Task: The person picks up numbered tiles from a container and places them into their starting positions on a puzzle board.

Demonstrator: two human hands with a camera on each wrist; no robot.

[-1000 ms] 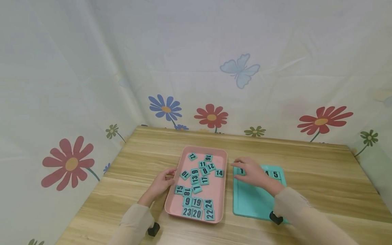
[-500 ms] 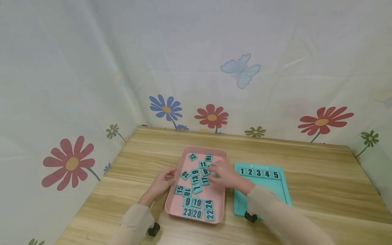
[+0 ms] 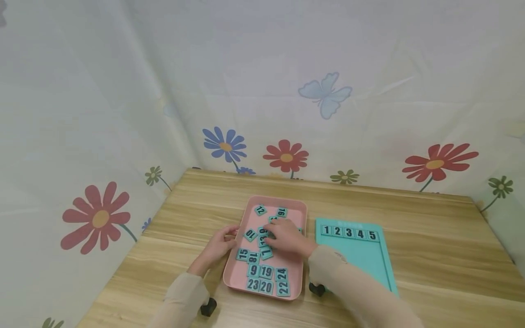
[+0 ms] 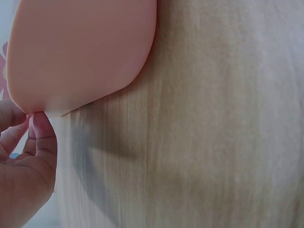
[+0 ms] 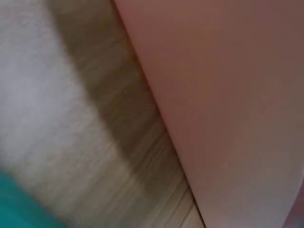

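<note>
Five numbered tiles (image 3: 348,232), 1 to 5, lie in a row along the far edge of a turquoise board (image 3: 365,255). Many more lie loose in a pink tray (image 3: 294,259) just left of it, on a wood-grain table (image 3: 197,200). The tray's long axis runs away from the person, with the board alongside.

The right hand (image 3: 285,235) reaches in over the tray's right wall, back upward, fingertips pointing left across the middle of the scatter. Right at those fingertips is a tile whose figure could be a 6 or a 9 (image 3: 264,230); tile 13 (image 3: 263,240) sits on its near side, apparently touching it, and tile 10 (image 3: 250,235) lies a little apart to the left. The fingers bend down among these tiles, but whether they grasp one cannot be told: the back of the hand hides what is under it, and the right wrist view shows mainly the tray's outer side and the table.

The left hand (image 3: 219,245) pinches the tray's left rim between thumb and fingers. The right hand is clearly the nearer to the 6-or-9 tile, which has no marked long axis, and the board lies to the right, partly under that forearm.
</note>
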